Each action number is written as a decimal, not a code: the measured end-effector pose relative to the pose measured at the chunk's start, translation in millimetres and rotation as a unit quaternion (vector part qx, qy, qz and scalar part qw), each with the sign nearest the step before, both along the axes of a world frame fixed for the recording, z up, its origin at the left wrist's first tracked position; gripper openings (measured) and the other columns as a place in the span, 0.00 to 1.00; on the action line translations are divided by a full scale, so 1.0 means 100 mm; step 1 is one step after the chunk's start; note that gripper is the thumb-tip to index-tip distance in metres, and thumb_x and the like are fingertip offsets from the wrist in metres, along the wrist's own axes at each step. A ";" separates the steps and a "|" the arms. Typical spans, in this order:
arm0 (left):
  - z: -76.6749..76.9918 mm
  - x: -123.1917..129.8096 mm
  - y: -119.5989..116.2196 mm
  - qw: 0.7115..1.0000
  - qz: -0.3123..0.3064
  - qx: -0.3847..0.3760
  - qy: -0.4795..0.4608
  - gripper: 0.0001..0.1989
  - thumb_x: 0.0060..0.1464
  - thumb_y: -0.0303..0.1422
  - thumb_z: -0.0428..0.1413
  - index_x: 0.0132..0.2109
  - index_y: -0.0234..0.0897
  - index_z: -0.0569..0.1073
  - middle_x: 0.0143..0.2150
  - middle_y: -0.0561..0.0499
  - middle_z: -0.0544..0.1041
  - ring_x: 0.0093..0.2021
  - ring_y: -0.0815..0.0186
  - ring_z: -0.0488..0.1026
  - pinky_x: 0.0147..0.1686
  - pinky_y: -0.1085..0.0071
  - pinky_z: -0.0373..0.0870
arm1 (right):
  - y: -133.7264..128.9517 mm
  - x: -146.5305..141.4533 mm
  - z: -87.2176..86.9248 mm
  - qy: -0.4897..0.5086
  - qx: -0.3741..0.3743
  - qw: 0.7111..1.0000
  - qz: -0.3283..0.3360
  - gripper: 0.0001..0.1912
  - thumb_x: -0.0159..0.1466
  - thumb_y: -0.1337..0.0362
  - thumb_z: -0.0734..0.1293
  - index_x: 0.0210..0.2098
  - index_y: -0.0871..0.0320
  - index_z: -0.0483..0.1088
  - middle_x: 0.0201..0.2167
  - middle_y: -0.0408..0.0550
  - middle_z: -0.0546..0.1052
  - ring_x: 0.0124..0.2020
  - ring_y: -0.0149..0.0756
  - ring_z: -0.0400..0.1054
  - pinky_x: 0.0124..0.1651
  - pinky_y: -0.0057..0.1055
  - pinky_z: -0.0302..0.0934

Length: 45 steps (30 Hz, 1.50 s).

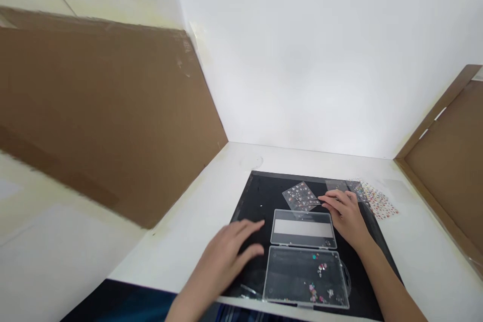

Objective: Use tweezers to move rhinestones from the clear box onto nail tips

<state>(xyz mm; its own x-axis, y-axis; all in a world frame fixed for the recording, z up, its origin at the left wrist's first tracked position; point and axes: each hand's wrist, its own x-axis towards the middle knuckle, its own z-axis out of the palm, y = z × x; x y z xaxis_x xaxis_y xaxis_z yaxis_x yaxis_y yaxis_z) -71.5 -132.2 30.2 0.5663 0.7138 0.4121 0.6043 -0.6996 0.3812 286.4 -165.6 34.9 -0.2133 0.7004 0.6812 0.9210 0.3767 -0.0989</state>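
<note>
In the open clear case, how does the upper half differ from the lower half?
The upper half shows a white strip across its middle, while the lower half has no such strip. The lower half holds scattered small, colourful, sparkly pieces; the upper half has almost none. The upper half lies nearer the sticker sheet, the lower half nearer the person. Both are clear, rectangular plastic and lie open on the black mat.
</note>
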 end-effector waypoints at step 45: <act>-0.30 0.36 1.68 0.997 -0.036 -0.063 -0.007 0.14 0.72 0.34 0.49 0.58 0.43 0.75 0.61 0.46 0.77 0.64 0.53 0.70 0.63 0.50 0.69 | 1.01 -0.71 0.39 -0.112 -0.109 0.968 0.195 0.25 0.63 0.83 0.56 0.46 0.51 0.73 0.42 0.45 0.80 0.39 0.32 0.72 0.51 0.38 0.52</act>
<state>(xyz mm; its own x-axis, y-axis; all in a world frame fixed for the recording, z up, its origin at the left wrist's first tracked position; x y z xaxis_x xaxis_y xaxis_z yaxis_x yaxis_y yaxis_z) -35.6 35.8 -0.1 0.6129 0.7184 0.3291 0.5489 -0.6866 0.4767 215.3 -64.5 74.1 -0.6157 0.6591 0.4318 0.7211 0.6923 -0.0287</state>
